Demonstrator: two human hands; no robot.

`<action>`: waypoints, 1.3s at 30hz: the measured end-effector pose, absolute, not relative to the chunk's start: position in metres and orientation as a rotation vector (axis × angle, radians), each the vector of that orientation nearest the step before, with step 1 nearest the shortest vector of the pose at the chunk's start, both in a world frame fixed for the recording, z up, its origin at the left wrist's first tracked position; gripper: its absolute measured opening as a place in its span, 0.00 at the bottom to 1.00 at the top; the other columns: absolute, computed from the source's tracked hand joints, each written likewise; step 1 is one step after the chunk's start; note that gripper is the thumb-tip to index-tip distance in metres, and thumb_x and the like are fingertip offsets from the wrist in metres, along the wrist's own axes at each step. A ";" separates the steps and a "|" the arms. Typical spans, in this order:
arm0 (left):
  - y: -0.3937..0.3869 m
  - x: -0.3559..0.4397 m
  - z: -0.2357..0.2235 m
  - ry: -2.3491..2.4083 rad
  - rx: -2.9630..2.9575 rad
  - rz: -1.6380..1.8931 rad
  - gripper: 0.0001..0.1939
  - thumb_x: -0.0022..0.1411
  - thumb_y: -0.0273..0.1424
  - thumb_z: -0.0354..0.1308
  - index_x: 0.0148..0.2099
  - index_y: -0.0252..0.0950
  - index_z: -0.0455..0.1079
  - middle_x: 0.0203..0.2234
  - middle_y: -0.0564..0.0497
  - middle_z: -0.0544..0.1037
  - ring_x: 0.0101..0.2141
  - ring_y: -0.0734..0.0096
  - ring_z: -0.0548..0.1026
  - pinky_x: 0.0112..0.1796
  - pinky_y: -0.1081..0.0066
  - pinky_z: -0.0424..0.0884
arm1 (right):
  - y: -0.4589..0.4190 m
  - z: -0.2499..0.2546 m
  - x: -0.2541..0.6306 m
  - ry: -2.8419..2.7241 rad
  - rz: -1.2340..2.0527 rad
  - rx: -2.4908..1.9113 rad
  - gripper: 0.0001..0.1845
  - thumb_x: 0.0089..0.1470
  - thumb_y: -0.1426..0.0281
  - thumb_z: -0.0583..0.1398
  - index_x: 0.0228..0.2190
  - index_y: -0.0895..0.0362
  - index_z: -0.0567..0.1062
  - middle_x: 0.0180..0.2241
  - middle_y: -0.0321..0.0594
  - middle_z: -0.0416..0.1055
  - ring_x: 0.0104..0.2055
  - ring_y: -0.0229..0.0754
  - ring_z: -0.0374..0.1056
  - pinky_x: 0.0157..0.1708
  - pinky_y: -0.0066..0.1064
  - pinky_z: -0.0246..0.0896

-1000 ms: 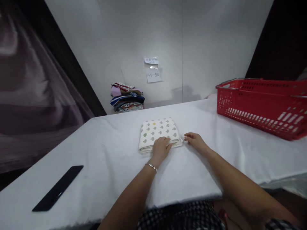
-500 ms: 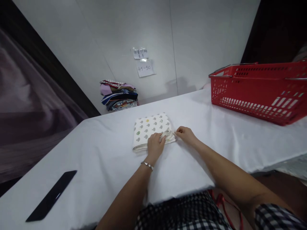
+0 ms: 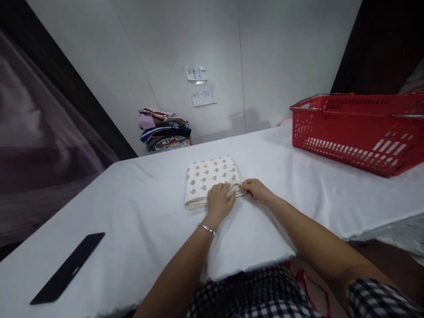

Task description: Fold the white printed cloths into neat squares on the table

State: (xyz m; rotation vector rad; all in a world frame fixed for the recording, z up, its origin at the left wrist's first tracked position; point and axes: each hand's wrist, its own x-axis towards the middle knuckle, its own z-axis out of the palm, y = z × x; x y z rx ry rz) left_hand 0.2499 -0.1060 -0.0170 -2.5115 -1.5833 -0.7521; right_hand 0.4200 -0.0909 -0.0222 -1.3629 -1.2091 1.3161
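Observation:
A folded white cloth with a small grey print (image 3: 208, 176) lies on the white table (image 3: 139, 221) in front of me. My left hand (image 3: 220, 201) rests on its near edge with the fingers curled over the folds. At the cloth's near right corner, my right hand (image 3: 255, 189) pinches the layered edge, fingers closed on it. Both hands touch the same near side of the cloth, close together.
A red plastic basket (image 3: 361, 132) stands on the table at the right. A stack of folded colourful cloths (image 3: 164, 131) sits at the far edge by the wall, under paper notes (image 3: 203, 93). A flat black object (image 3: 68, 268) lies near the left front.
My right hand has moved left from beside the cloth onto its near right corner and closed on the edge. My left hand stays on the cloth's near edge.

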 end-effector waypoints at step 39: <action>-0.097 0.268 -0.003 -1.546 -2.496 -0.628 0.10 0.63 0.36 0.49 0.35 0.36 0.66 0.32 0.47 0.71 0.38 0.63 0.67 0.39 0.64 0.61 | -0.093 -0.017 0.421 -1.143 1.319 -1.190 0.12 0.39 0.64 0.63 0.22 0.56 0.65 0.16 0.32 0.69 0.18 0.32 0.61 0.17 0.22 0.47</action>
